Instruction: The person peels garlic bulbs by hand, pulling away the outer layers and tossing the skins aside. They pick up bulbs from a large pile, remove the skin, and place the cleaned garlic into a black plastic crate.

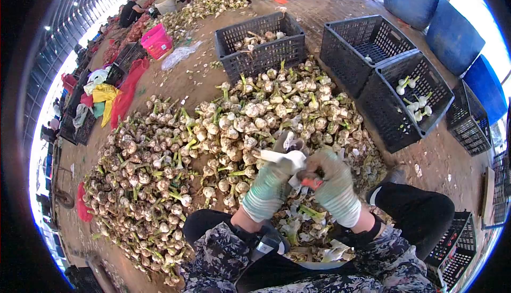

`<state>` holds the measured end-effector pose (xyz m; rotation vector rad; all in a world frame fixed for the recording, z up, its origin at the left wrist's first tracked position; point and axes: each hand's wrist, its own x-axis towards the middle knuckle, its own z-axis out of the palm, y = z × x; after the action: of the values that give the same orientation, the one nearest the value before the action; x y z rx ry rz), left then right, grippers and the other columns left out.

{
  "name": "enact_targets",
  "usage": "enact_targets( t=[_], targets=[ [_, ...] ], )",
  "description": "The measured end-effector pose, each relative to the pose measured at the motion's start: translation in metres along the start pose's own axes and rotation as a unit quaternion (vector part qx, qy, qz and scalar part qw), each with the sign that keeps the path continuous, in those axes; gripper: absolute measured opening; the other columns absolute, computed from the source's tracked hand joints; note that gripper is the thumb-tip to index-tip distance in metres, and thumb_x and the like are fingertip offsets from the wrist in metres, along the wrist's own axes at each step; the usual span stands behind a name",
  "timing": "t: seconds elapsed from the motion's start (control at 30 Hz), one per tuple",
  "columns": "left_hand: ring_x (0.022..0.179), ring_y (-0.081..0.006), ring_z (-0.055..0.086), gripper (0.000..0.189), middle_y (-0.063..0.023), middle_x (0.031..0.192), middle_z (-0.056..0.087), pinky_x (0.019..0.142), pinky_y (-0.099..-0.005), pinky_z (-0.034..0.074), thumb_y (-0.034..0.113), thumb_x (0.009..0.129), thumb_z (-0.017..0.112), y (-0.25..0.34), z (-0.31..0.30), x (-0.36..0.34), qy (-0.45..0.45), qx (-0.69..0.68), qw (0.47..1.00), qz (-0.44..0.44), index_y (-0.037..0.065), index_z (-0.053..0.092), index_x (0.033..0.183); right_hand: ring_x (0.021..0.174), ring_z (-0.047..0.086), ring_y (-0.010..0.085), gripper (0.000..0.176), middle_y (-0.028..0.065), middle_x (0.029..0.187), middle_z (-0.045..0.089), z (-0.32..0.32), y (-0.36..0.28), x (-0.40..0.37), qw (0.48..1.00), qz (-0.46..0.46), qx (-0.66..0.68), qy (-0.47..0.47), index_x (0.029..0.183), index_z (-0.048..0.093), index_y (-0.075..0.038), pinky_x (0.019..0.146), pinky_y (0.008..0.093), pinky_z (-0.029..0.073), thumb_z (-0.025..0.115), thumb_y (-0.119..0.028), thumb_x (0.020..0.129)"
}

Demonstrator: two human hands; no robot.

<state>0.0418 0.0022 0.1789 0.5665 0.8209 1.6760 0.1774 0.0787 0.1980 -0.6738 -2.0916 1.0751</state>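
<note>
1. Dirt floor carried a garlic heap beside black crates.
2. Left hand: fingers closed around a white garlic bulb above the heap.
3. Right hand: fingers clasped a red-handled cutter against the bulb.

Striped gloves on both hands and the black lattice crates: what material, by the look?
Gloves on the left hand, holding a white garlic bulb, and right hand, holding a red-handled tool: matte green-and-white knit, ribbed stripes; probably cotton blend. Black lattice crates: likely moulded plastic, dull finish, uniform grid walls.
</note>
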Motion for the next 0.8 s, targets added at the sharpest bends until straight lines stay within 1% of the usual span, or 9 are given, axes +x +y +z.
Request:
enact_targets(
  t=[0.07,0.1,0.17,0.23,0.3,0.37,0.5,0.63,0.8],
  targets=[
    [0.084,-0.0179,0.058,0.044,-0.0084,0.092,0.059,0.073,-0.0297,0.049,0.043,0.087,0.048,0.009,0.001,0.004,0.121,0.147,0.982,-0.002,0.003,0.052,0.104,0.068,0.058,0.0201,0.023,0.0077,0.078,0.057,0.007,-0.005,-0.001,0.995,-0.08,-0.032,-0.051,0.09,0.052,-0.005,0.059,0.0322,0.047,0.065,-0.004,0.071],
    [0.079,-0.0187,0.059,0.036,-0.0086,0.087,0.06,0.07,-0.03,0.05,0.036,0.086,0.051,0.013,0.005,0.004,0.176,-0.088,0.977,-0.077,0.002,0.054,0.099,0.068,0.058,0.0201,0.023,0.0077,0.078,0.057,0.008,-0.005,-0.001,0.995,-0.077,-0.029,-0.055,0.09,0.052,-0.005,0.059,0.0322,0.047,0.065,-0.004,0.071],
    [0.078,-0.0196,0.059,0.03,-0.0089,0.088,0.06,0.069,-0.0311,0.05,0.03,0.086,0.053,0.008,-0.001,0.006,0.188,-0.171,0.967,-0.013,0.003,0.054,0.098,0.072,0.058,0.0172,0.022,0.0041,0.083,0.056,0.004,-0.003,0.001,0.84,0.253,0.478,-0.051,0.088,0.053,-0.008,0.061,0.0279,0.049,0.065,-0.003,0.07],
    [0.08,-0.0198,0.058,0.024,-0.0061,0.088,0.059,0.071,-0.0328,0.05,0.022,0.086,0.054,0.011,-0.007,0.004,0.169,-0.206,0.963,-0.028,0.008,0.053,0.106,0.068,0.059,0.0183,0.03,0.0069,0.081,0.056,-0.001,0.003,0.005,0.811,0.298,0.5,0.061,0.099,0.047,-0.006,0.054,0.0283,0.051,0.064,-0.006,0.075],
    [0.081,-0.0193,0.059,0.029,-0.0083,0.086,0.06,0.073,-0.0342,0.05,0.029,0.085,0.055,0.007,-0.007,0.007,0.173,-0.148,0.974,0.021,0.004,0.054,0.099,0.072,0.059,0.0198,0.04,0.0081,0.086,0.056,0.011,0.0,-0.003,0.868,0.219,0.446,0.012,0.105,0.044,-0.004,0.054,0.0281,0.051,0.066,-0.004,0.071],
    [0.071,-0.0168,0.059,0.032,-0.0057,0.083,0.059,0.058,-0.0267,0.051,0.033,0.087,0.053,0.018,0.012,-0.003,0.208,-0.09,0.968,-0.105,0.006,0.053,0.105,0.08,0.057,0.0231,0.038,0.0102,0.089,0.057,0.031,-0.012,-0.004,1.0,0.009,-0.01,0.027,0.1,0.051,-0.004,0.072,0.0351,0.048,0.067,-0.003,0.066],
    [0.072,-0.0177,0.059,0.029,-0.0073,0.083,0.059,0.062,-0.0271,0.052,0.02,0.082,0.056,0.015,0.006,-0.001,0.174,-0.152,0.973,0.003,0.005,0.052,0.106,0.069,0.057,0.019,0.017,0.0094,0.08,0.059,0.03,0.004,0.006,0.99,0.02,0.137,-0.026,0.086,0.055,-0.003,0.061,0.0279,0.049,0.063,-0.006,0.072],
    [0.088,-0.0209,0.055,0.046,-0.0099,0.096,0.056,0.078,-0.0306,0.049,0.003,0.074,0.05,0.015,-0.002,-0.005,0.171,-0.245,0.954,0.011,0.003,0.045,0.12,0.063,0.057,0.0128,0.009,0.0093,0.076,0.06,0.0,0.043,0.017,0.874,0.299,0.381,0.037,0.089,0.055,-0.004,0.048,0.0214,0.046,0.055,-0.001,0.08],
    [0.074,-0.0229,0.059,0.028,-0.0078,0.083,0.059,0.074,-0.0357,0.051,0.006,0.073,0.052,0.02,-0.001,-0.002,0.143,-0.273,0.951,0.0,0.004,0.053,0.101,0.078,0.062,0.0235,0.038,0.01,0.095,0.063,-0.009,0.058,-0.011,0.909,0.193,-0.181,-0.323,0.104,0.061,-0.011,0.071,0.0359,0.049,0.067,-0.03,0.072]
  ],
)
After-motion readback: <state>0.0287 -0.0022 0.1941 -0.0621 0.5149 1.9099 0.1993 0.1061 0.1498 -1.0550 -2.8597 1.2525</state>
